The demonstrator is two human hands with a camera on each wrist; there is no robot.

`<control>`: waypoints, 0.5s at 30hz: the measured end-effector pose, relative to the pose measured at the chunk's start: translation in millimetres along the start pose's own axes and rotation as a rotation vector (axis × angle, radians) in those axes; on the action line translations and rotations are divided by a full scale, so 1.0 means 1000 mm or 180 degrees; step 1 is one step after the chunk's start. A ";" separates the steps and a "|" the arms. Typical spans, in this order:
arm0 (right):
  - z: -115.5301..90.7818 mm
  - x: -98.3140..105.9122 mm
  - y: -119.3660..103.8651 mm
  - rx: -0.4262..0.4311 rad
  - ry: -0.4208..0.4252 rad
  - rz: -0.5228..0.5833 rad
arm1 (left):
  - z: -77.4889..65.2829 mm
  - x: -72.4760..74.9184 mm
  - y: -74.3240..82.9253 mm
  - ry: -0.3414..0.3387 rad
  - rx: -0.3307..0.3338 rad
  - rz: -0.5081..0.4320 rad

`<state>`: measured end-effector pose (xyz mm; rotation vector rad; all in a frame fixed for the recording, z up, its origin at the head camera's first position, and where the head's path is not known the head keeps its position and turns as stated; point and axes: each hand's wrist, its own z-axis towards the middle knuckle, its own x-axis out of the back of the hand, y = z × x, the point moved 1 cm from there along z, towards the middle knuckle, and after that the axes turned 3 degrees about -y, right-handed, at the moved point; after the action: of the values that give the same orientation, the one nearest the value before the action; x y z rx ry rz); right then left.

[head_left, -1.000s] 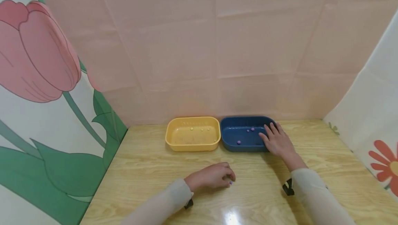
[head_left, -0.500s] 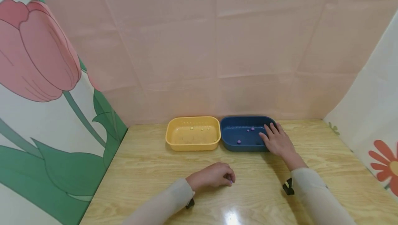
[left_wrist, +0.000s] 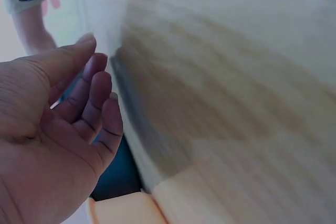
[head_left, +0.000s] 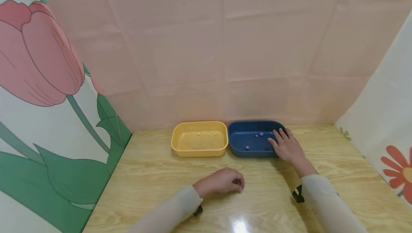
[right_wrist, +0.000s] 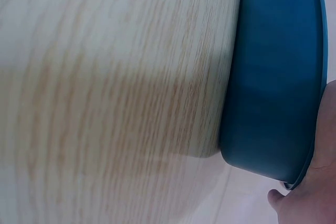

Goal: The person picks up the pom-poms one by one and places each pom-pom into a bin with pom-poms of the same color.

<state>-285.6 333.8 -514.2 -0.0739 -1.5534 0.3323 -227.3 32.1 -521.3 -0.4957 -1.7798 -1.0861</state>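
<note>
In the head view my left hand is low over the table in front of the trays, thumb and index finger pinching a tiny purple bead. The left wrist view shows its curled fingers; the bead is hidden there. My right hand rests with spread fingers over the right end of a dark blue plastic tray. Inside that tray lie a purple bead near the front and others farther back. From the right wrist, the hand lies over the rim of the tray.
A yellow tray stands left of the blue one, holding several small yellow beads. Both are on a wood-grain table, close to a pink cloth backdrop. Flower-printed panels flank the table.
The left thumb and index finger have drawn together on the purple bead, covering most of it, and the hand has moved slightly right. My right hand stays in place.
</note>
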 end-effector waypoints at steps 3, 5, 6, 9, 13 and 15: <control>0.000 0.000 0.000 0.0004 0.0001 -0.0022 | 0.000 0.006 0.001 0.0064 0.0021 -0.0104; 0.000 0.000 0.000 0.0006 0.0008 -0.0029 | 0.001 0.011 0.003 0.0111 0.0045 -0.0150; 0.000 0.000 0.000 0.0005 0.0014 -0.0031 | 0.001 0.013 0.003 0.0130 0.0065 -0.0173; 0.000 0.000 0.000 -0.0003 0.0021 -0.0027 | 0.003 0.021 0.005 0.0186 0.0099 -0.0194; 0.000 0.000 0.000 -0.0016 0.0012 -0.0030 | 0.006 0.032 0.006 0.0279 0.0087 -0.0139; 0.000 0.000 0.000 -0.0016 0.0009 -0.0032 | 0.008 0.036 0.006 0.0324 0.0061 -0.0151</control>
<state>-285.5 333.6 -514.3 -0.0706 -1.5515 0.3203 -243.8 36.8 -488.1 -0.3813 -1.7186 -1.1067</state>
